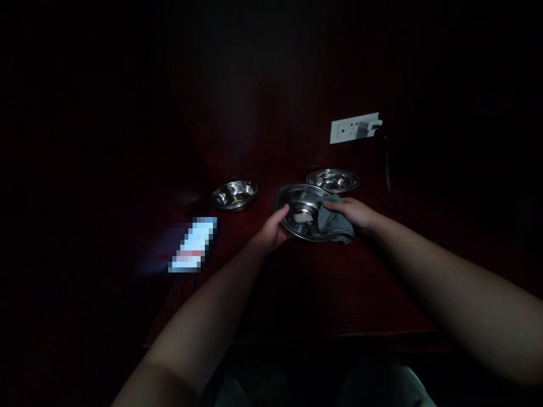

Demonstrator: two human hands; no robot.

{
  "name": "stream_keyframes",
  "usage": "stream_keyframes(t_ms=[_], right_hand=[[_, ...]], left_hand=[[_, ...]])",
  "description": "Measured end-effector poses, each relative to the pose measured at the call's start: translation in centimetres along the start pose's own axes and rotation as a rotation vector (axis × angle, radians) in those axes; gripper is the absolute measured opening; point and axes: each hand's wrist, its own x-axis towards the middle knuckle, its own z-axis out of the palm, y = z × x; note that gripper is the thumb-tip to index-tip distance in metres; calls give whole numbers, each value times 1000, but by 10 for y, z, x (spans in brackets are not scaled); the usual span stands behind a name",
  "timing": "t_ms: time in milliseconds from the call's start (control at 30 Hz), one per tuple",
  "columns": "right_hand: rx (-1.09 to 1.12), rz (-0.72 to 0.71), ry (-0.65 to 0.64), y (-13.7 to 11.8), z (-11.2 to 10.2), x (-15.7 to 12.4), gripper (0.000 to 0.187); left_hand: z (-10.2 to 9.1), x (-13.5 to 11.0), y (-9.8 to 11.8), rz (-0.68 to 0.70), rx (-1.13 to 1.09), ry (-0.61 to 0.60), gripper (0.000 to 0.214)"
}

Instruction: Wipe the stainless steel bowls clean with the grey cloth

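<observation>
Tilted toward me above the dark red table, a shiny metal bowl (pixel 303 198) is held at its left rim by my left hand (pixel 274 229), thumb over the edge and fingers underneath. My right hand (pixel 354 213) grips a grey-green cloth (pixel 338 229) that lies over the bowl's right rim, the thumb pressing on it from inside. A pale patch shows at the bottom of the bowl. The fingers of my right hand are mostly hidden behind the cloth and bowl.
Behind the held bowl stands a wide-rimmed metal bowl (pixel 333 180); another metal bowl (pixel 235 196) is at the left. A lit phone (pixel 194 243), blurred out, stands at the table's left side. On the wall, a white socket panel (pixel 354 129) has a plug with a dark cable (pixel 387 169).
</observation>
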Motion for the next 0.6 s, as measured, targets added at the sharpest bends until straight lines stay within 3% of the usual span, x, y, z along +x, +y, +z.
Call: stream_keyframes(t_ms=[600], right_hand=[[-32, 8, 3, 0, 0, 0, 10]], left_hand=[[-6, 3, -2, 3, 6, -96, 48]])
